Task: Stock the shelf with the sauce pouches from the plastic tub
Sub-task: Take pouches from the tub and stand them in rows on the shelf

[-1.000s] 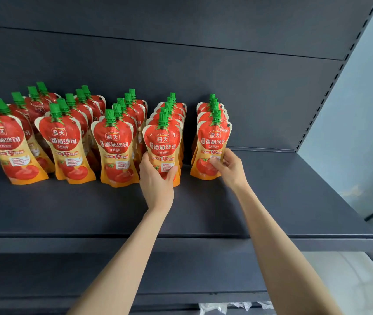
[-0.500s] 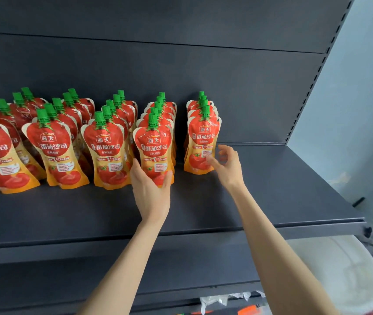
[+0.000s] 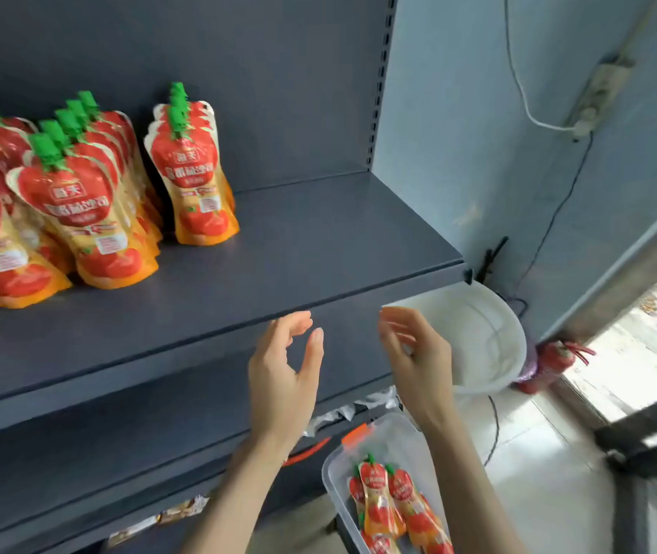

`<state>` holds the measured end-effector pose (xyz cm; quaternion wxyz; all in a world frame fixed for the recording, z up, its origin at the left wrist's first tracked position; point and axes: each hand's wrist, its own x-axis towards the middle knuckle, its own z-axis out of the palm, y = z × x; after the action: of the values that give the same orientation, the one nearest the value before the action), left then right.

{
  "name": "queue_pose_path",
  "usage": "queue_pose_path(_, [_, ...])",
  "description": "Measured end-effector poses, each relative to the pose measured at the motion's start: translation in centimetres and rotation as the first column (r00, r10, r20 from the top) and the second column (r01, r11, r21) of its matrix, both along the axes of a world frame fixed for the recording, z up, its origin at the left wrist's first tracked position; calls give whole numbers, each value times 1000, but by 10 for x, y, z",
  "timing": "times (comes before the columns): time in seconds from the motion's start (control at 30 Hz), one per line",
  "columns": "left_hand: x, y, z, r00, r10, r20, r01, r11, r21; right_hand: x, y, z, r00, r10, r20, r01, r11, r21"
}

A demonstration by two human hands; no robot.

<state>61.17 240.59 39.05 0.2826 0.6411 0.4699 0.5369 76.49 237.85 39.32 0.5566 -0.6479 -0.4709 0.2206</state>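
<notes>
A dark shelf (image 3: pixel 318 241) stands against a pale blue wall (image 3: pixel 458 113). Rows of pouches (image 3: pixel 194 173) stand upright on it, up and to the left of both hands. The board straight above the hands is bare. Loose pouches (image 3: pixel 382 501) lie in the tub (image 3: pixel 332 473), below the right hand (image 3: pixel 418 361) and beside its forearm. The left hand (image 3: pixel 282 373) and the right one hang before the shelf's front edge, palms facing, fingers loosely curled, holding nothing.

The job looks well along but unfinished: several rows are stocked, a few pouches at least wait in the tub, and there is room to fill on the right. The tub is cut off at the bottom edge and partly covered by the forearm, so its count cannot be told. The leftmost rows run out of view. The picture is blurred, and labels are barely legible. A white basin (image 3: pixel 486 333) sits just right of the right hand, and the red thing beyond it is unclear.
</notes>
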Motion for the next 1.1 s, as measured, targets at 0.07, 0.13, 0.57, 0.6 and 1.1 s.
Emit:
queue_pose_path(0.07, [33, -31, -26, 996, -84, -20, 81, 991, -106, 27, -36, -26, 999, -45, -6, 45, 997, -70])
queue_pose_path(0.13, [58, -59, -53, 985, -162, -56, 145, 962, -230, 50, -70, -53, 997, -78, 23, 81, 987, -140])
queue_pose_path(0.57, [148, -134, -264, 898, -417, -142, 146, 587, -797, 129, -186, -266, 939, -331, -97, 210, 773, -599])
queue_pose_path(0.6, [151, -133, -286, 893, -422, -156, 120, 556, -822, 130, -187, -288, 932, -346, -107, 207, 752, -625])
queue_pose_path(1.1, [191, -72, -603, 863, -275, -424, -316, 361, -877, 142, -134, -611, 966, -229, 120, 222, 496, -839])
